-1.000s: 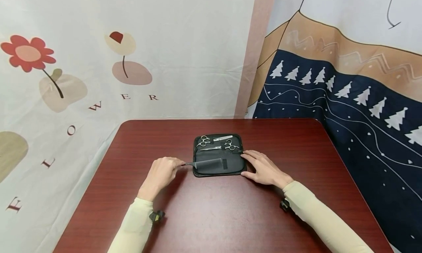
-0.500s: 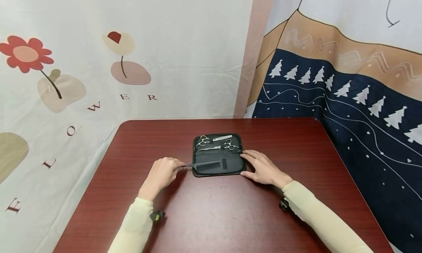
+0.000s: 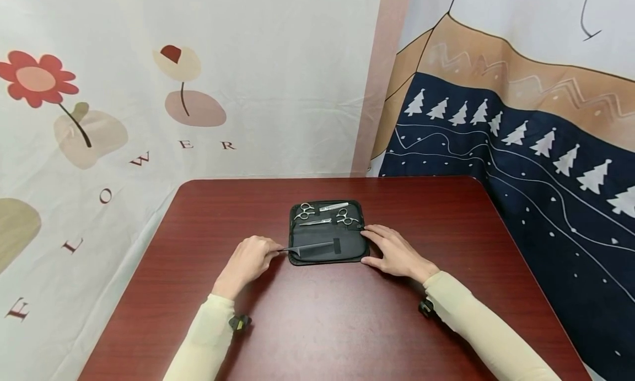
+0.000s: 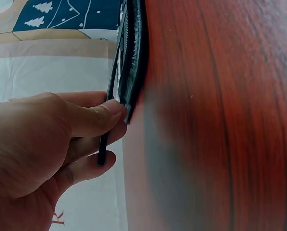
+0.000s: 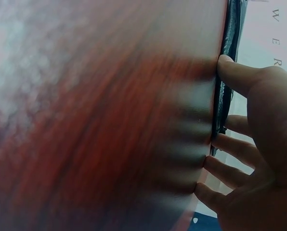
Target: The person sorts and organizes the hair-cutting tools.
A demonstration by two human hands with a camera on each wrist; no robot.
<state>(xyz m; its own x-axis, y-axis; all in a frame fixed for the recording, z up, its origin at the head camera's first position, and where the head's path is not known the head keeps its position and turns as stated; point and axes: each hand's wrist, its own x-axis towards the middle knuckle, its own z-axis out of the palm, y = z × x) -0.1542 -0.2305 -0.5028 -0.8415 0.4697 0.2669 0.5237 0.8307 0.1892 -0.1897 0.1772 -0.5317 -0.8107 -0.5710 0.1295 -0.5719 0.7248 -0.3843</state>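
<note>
My left hand (image 4: 37, 144), at the lower left of the frame, pinches the thin black comb handle (image 4: 104, 144) between thumb and fingers. The handle runs up into the black case (image 4: 134, 53), lying edge-on against the red-brown table (image 4: 220, 120) at upper centre.

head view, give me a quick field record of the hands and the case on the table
left hand: pinches the thin handle of the black comb
right hand: fingers straight, resting against the right edge of the case
case: black, open flat
in case: two pairs of scissors in the far half, comb in the near half
table: dark red wood
</note>
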